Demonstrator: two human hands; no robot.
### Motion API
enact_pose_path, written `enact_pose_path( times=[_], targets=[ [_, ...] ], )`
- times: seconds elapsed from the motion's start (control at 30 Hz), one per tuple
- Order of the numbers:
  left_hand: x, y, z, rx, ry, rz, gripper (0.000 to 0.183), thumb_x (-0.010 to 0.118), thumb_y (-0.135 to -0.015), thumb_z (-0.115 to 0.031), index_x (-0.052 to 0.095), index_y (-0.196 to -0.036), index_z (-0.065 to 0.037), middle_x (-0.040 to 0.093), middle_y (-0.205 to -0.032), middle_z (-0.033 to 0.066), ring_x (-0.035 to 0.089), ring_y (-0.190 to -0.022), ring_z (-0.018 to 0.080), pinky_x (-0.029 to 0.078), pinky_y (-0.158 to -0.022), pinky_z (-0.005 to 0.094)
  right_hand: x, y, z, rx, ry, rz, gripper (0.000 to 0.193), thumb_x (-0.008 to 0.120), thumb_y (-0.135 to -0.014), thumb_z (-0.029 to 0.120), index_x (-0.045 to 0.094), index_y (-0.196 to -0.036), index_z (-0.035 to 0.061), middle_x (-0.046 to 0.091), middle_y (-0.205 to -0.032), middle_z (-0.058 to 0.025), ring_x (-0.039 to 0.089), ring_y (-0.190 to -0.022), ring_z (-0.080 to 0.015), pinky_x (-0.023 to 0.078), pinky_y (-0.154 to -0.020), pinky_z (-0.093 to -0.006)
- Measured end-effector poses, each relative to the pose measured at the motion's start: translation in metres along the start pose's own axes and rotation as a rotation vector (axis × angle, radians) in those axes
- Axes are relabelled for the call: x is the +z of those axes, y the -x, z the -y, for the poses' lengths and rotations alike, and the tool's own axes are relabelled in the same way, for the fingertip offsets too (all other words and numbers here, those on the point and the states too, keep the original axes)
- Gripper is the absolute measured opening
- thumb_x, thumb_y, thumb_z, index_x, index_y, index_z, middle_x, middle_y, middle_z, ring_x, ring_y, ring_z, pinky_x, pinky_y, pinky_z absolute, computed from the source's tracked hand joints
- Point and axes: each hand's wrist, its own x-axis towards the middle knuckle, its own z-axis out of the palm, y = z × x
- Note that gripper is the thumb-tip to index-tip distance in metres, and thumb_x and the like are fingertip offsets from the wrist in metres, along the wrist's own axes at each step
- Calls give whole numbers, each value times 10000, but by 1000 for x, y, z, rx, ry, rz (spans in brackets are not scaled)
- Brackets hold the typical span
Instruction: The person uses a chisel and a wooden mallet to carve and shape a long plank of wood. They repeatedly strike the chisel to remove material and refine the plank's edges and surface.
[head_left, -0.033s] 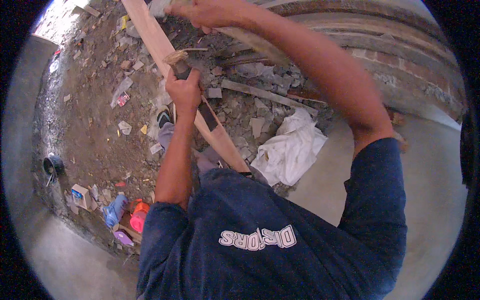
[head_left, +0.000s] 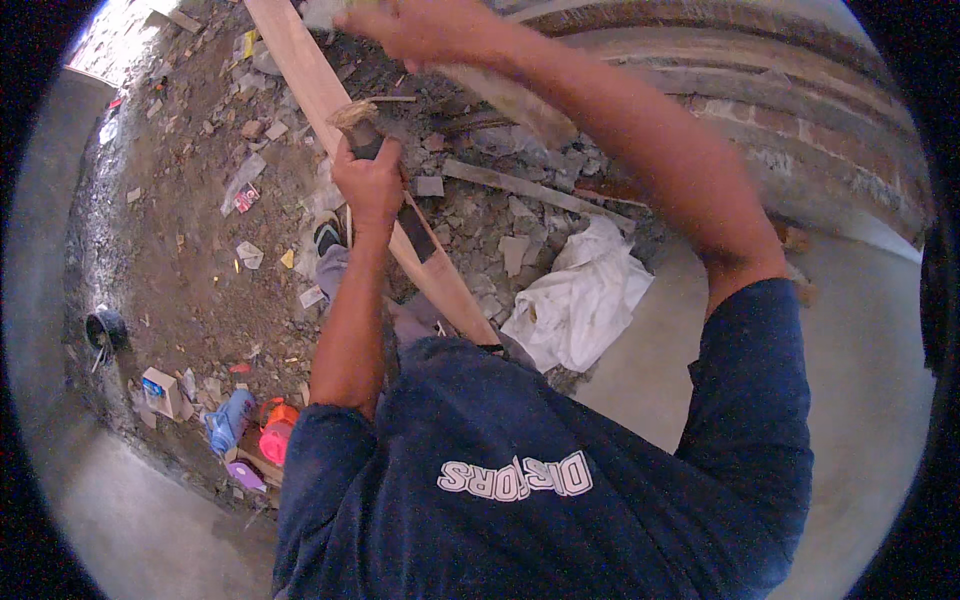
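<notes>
My left hand (head_left: 367, 190) is closed round an upright chisel with a frayed wooden handle top (head_left: 352, 114). The chisel stands over a long pale wooden beam (head_left: 458, 300), which runs from the top left down to my lap. A dark rectangular slot or patch (head_left: 417, 235) shows on the beam just below this hand. My right hand (head_left: 415, 35) is raised at the top, wrapped round a rough length of wood (head_left: 510, 105), slightly blurred. Part of that wood is hidden behind the hand and forearm.
A crumpled white sack (head_left: 580, 295) lies on rubble to the right. Concrete and brick steps (head_left: 790, 130) rise at upper right. At lower left are a blue bottle (head_left: 230, 420), an orange-pink bottle (head_left: 278, 435), a small box (head_left: 165, 393) and a black bucket (head_left: 105, 328).
My right hand and the length of wood have shifted slightly, with the wood's near end a little lower. My left hand and the beam stay where they were.
</notes>
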Motion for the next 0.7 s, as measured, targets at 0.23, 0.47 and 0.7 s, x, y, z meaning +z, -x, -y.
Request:
enact_pose_path(
  times=[0.23,0.47,0.7],
  targets=[
    [9,17,4,67,85,-18,172,702,-805,-100,619,-933,-20,649,-720,42,594,-546,138,473,-520,305,9,-7,-30,-293,40,-24,398,583,-957,399,667,-1111,42,672,-654,-150,668,-531,-248,536,-550,-404],
    [-4,-8,-3,8,64,-101,286,766,-791,-166,657,-997,-1,685,-855,95,645,-737,221,524,-701,361,-43,20,1,-143,-138,-185,427,528,-1001,386,653,-1159,10,691,-1046,-267,662,-1012,-437,508,-858,-497],
    [-3,-10,-2,129,68,-17,154,705,-835,-84,601,-926,-16,635,-700,30,583,-550,114,459,-503,296,-33,35,12,-112,-135,-183,446,519,-999,361,642,-1109,-53,678,-1010,-304,650,-987,-470,504,-854,-514]
  ],
)
